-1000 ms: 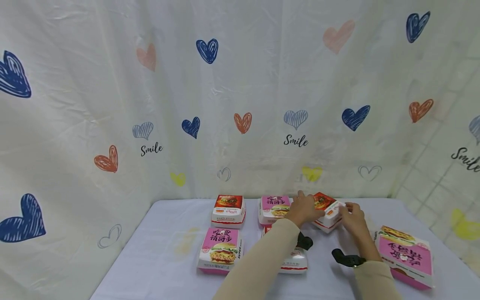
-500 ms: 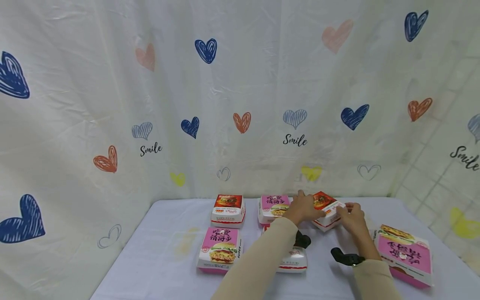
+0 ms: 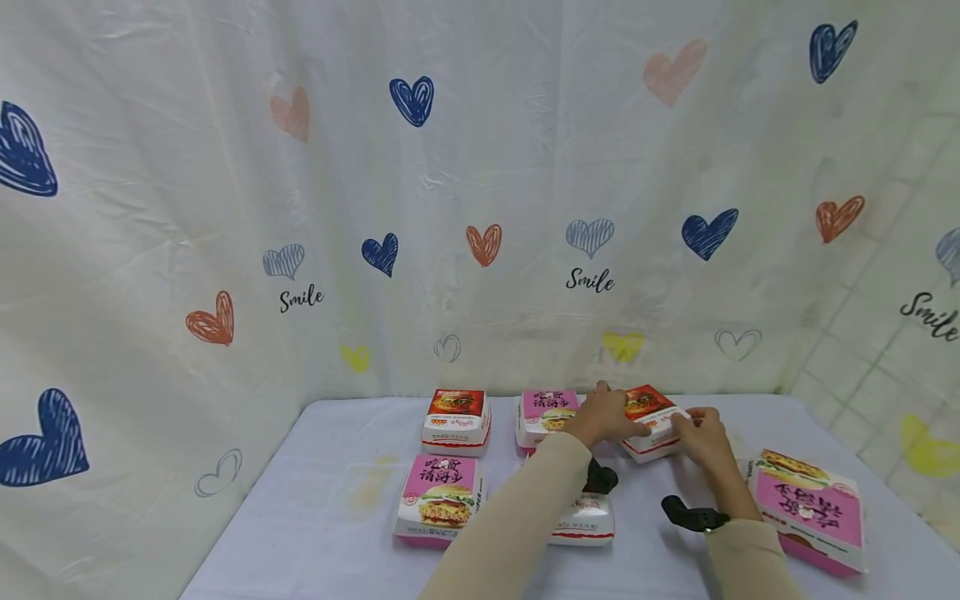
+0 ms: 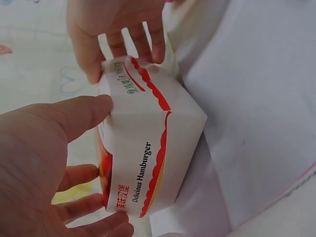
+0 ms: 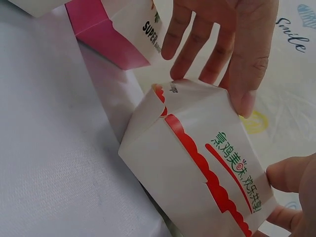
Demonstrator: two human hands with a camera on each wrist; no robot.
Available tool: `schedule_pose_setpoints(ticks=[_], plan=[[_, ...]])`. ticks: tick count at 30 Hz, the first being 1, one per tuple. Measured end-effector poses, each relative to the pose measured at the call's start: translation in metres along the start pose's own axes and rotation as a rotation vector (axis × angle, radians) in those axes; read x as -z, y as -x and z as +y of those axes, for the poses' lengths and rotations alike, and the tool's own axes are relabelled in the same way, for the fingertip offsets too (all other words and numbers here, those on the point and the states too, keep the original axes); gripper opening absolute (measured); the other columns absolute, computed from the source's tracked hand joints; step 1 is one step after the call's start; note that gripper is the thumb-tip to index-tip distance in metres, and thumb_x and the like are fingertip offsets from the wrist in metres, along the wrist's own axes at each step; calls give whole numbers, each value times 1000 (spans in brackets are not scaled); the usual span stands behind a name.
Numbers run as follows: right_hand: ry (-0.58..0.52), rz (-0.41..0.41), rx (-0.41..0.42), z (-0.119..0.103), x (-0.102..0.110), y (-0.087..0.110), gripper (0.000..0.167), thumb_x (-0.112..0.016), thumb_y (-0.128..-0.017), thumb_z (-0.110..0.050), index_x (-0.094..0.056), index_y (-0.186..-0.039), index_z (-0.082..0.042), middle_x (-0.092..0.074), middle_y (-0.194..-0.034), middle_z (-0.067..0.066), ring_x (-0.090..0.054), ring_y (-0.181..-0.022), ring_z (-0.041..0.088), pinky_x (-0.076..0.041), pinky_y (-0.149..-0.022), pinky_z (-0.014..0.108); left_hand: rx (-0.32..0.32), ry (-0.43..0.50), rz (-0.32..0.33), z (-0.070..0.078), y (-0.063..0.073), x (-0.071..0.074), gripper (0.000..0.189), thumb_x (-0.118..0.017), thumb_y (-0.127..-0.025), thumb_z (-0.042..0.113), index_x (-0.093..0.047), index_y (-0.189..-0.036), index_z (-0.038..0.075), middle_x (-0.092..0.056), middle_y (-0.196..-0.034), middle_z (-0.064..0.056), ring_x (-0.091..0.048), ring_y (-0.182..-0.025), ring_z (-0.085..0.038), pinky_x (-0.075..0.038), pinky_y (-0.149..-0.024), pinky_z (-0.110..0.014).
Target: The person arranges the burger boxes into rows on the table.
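A white paper hamburger box with a red burger picture on its lid sits slightly askew at the back right of the table. Both hands hold it from opposite sides. My left hand grips its left side; in the left wrist view the thumb lies along the lid edge of the box and the fingers reach round a corner. On the right side, my right hand has its thumb at the lid edge and its fingers behind, as the right wrist view shows on the box. The far side is hidden.
Left of it stands a pink burger box, with a red-topped box further left. In front are a pink box and a white box partly hidden by the left arm. Another pink box lies beside the right forearm. A curtain hangs behind.
The box has turned a little between the hands and shifted slightly left, its front now facing more toward me. The other boxes stay where they were.
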State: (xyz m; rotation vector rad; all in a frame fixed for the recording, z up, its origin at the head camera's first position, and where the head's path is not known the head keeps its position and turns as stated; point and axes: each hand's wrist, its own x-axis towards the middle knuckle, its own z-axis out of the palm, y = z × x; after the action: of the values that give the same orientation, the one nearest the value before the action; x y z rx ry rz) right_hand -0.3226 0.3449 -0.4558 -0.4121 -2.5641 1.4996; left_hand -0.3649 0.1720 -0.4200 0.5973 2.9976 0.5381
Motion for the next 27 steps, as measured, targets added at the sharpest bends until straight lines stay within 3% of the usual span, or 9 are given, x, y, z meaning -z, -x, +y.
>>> schedule_pose_setpoints(ticks=[5, 10, 18, 27], plan=[[-1, -15, -12, -1, 0, 2, 66, -32, -106, -33, -19, -148, 16, -29, -146, 42, -37, -132, 51, -37, -105, 59, -24, -17, -4, 0, -2, 2, 63, -75, -85, 58, -63, -136, 24, -56, -121, 4, -54, -94, -10, -52, -84, -28], [-7, -19, -44, -2, 0, 1, 65, -30, -106, -34, -19, -150, 14, -25, -151, 41, -33, -136, 52, -34, -111, 63, -56, -16, -15, -2, 0, 5, 61, -76, -87, 54, -63, -137, 21, -59, -124, 3, -55, -96, -9, -51, -88, -26], [-6, -42, -52, -1, -1, -1, 65, -31, -107, -34, -20, -150, 13, -25, -152, 40, -33, -137, 52, -34, -112, 63, -72, 14, -33, -5, -1, 6, 60, -76, -89, 48, -62, -141, 22, -61, -131, 4, -56, -105, -8, -51, -92, -27], [6, -54, -47, -1, -1, -1, 66, -34, -106, -35, -21, -149, 13, -27, -151, 40, -34, -136, 51, -35, -110, 62, -74, -24, -45, -7, -9, 1, 60, -74, -91, 47, -58, -145, 28, -62, -131, 8, -56, -111, -7, -50, -96, -27]])
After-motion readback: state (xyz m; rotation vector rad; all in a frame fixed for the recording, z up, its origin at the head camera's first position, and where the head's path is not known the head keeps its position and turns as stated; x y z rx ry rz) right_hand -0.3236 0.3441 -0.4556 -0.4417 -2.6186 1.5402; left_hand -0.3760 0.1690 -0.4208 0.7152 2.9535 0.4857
